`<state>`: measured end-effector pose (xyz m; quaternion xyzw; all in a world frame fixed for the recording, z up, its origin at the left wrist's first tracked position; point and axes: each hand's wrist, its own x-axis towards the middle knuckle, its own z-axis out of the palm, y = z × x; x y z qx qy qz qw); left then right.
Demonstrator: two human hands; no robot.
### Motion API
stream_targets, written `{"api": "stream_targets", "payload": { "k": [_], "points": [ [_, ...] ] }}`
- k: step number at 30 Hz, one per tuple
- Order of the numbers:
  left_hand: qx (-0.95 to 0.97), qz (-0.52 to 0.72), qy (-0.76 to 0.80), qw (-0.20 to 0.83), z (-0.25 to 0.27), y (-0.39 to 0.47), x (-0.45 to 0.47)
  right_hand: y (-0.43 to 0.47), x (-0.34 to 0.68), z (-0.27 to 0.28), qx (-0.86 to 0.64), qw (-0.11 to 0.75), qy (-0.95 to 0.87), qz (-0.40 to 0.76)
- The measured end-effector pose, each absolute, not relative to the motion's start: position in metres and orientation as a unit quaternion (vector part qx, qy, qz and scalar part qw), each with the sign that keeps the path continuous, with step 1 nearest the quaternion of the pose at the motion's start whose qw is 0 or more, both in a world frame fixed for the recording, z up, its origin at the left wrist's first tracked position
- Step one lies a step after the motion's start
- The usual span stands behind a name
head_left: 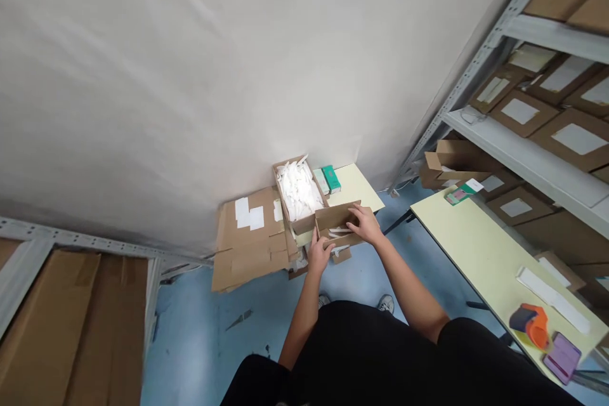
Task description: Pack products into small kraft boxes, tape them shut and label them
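Between my hands is a small open cardboard box (335, 216) with a few white pieces (339, 231) lying inside. My left hand (319, 252) grips its left end, fingers curled over the edge. At the right end, my right hand (365, 224) holds the wall, with its fingers reaching over the rim. Just behind stands a larger open cardboard box (304, 223) on the small table, filled with a heap of white slender pieces (299, 189) too small to name. A green box (331, 179) lies beside it.
Flattened cardboard (252, 254) lies at the left. On the right, a long pale table (457, 235) carries an orange tape dispenser (536, 326), a purple case (562, 357) and a green-and-white packet (464, 192). Metal shelves (518, 146) with cartons stand beyond it.
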<state>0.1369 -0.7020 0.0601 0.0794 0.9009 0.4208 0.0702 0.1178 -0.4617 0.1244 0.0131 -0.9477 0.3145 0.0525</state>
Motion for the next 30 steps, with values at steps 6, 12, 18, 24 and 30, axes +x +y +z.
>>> {"api": "stream_targets", "payload": {
  "k": [6, 12, 18, 24, 30],
  "points": [
    [0.168, 0.413, 0.895, 0.031, 0.064, -0.631, 0.131, -0.378, 0.144, 0.142, -0.03, 0.115, -0.944, 0.307],
    [0.24, 0.397, 0.884, 0.058, 0.069, -0.503, 0.146, -0.244, 0.205, 0.147, -0.135, 0.163, -0.929, 0.303],
    [0.344, 0.391, 0.841, 0.144, 0.062, -0.356, 0.175, -0.114, 0.299, 0.132, -0.271, 0.201, -0.898, 0.283],
    [0.457, 0.365, 0.785, 0.206, 0.054, -0.218, 0.198, -0.023, 0.41, 0.118, -0.437, 0.229, -0.829, 0.264],
    [0.532, 0.342, 0.719, 0.287, 0.033, -0.12, 0.196, 0.008, 0.463, 0.105, -0.52, 0.249, -0.768, 0.277]
  ]
}}
